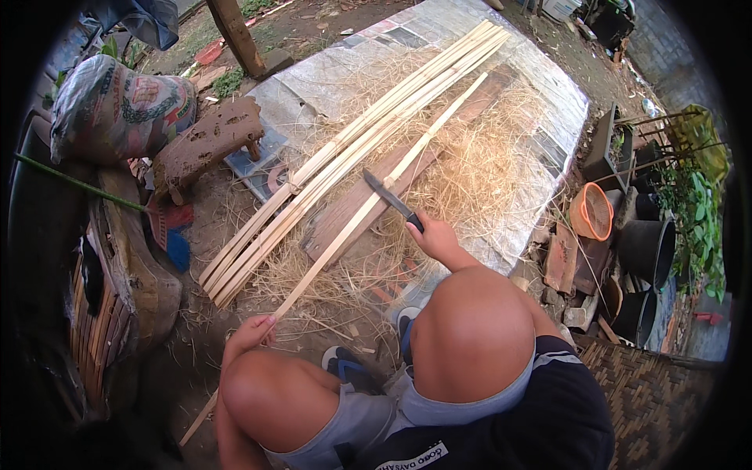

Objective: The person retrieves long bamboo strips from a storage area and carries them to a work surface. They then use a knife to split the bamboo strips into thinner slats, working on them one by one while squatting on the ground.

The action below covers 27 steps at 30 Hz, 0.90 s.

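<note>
Pale strip of split wood lies slantwise over a brown board, which rests on a grey-white sheet spread over bare earth outdoors and littered with curly shavings. Just left of the board runs a bundle of similar strips. Farther left stand a wooden post, a pitted log and a stuffed sack; on the right, well apart from the work, are an orange basket, black pots and leafy plants, with a woven panel below. The left hand pinches the strip's near end; the right hand is closed round the handle of a knife laid across it. Whether the edge bites cannot be told. The knees hide parts of both arms; a piece beyond the left forearm may be the same strip, and the dark rim cuts off the surroundings.
</note>
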Each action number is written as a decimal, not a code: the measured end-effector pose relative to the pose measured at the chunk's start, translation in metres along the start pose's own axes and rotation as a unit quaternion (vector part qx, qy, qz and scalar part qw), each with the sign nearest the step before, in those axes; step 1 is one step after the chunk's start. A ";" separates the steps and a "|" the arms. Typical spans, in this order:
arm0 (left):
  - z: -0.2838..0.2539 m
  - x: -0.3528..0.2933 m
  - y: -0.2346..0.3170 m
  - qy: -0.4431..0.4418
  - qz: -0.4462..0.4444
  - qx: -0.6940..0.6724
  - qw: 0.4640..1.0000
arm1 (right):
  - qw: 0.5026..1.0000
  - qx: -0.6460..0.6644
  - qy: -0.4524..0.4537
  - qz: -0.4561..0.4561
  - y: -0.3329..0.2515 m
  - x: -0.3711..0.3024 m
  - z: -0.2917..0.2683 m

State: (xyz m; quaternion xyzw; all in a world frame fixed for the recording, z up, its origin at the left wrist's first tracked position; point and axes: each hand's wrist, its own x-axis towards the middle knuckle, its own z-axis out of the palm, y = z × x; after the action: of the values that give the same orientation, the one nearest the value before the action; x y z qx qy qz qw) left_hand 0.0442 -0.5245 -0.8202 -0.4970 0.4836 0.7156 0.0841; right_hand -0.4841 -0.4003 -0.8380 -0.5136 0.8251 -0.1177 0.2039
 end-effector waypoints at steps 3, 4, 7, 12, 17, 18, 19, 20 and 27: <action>0.020 0.026 0.014 0.021 0.060 0.069 0.996 | 0.965 -0.011 -0.042 -0.257 -0.053 -0.045 0.016; 0.022 0.033 0.013 0.020 0.087 0.106 0.990 | 0.976 -0.021 -0.026 -0.213 -0.045 -0.038 0.013; -0.010 0.010 -0.007 0.008 -0.002 0.041 0.999 | 0.998 -0.050 0.011 -0.030 0.013 0.001 -0.015; 0.046 0.022 0.023 0.170 0.150 0.221 0.949 | 0.999 0.014 0.028 -0.009 -0.018 -0.018 0.011; 0.052 0.007 0.019 0.290 0.252 0.385 0.839 | 0.996 -0.046 0.017 -0.069 0.005 -0.015 0.003; 0.044 0.003 0.014 0.290 0.218 0.395 0.844 | 0.994 -0.029 0.058 0.087 0.030 0.008 -0.022; 0.036 -0.002 0.008 0.289 0.184 0.404 0.848 | 0.985 -0.031 0.117 0.119 0.057 0.026 -0.041; 0.035 -0.006 0.005 0.285 0.147 0.414 0.852 | 0.972 -0.032 0.173 0.153 0.077 0.030 -0.047; 0.044 0.049 0.043 0.167 0.139 0.311 0.925 | 0.979 -0.030 -0.124 -0.157 -0.085 -0.053 0.006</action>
State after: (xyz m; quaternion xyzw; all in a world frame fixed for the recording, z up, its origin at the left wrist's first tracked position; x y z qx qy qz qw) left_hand -0.0340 -0.5303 -0.8312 -0.4865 0.7527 0.4405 0.0521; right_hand -0.3922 -0.3905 -0.7976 -0.6532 0.7056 -0.0586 0.2686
